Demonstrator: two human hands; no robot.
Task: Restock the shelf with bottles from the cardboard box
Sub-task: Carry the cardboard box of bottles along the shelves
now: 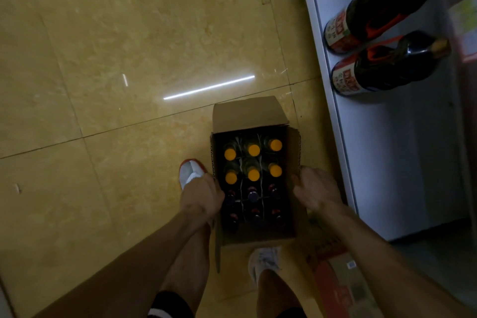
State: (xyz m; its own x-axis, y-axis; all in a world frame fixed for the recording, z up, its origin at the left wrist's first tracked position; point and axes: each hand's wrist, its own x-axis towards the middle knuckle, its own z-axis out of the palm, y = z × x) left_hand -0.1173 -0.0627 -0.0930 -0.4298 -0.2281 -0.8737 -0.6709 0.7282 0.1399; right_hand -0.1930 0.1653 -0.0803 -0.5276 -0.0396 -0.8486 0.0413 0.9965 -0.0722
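Twelve bottles [253, 150], six orange-capped, stand in the cardboard box [245, 113].

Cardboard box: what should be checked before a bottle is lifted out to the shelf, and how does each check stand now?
1. Open top on cardboard box: ok.
2. Upright orange-capped bottles, caps reachable: ok.
3. Free left hand: not ok, it grips the box's left wall.
4. Free right hand: not ok, it holds the box's right side.
5. Bare room on shelf beside large dark bottles: ok.
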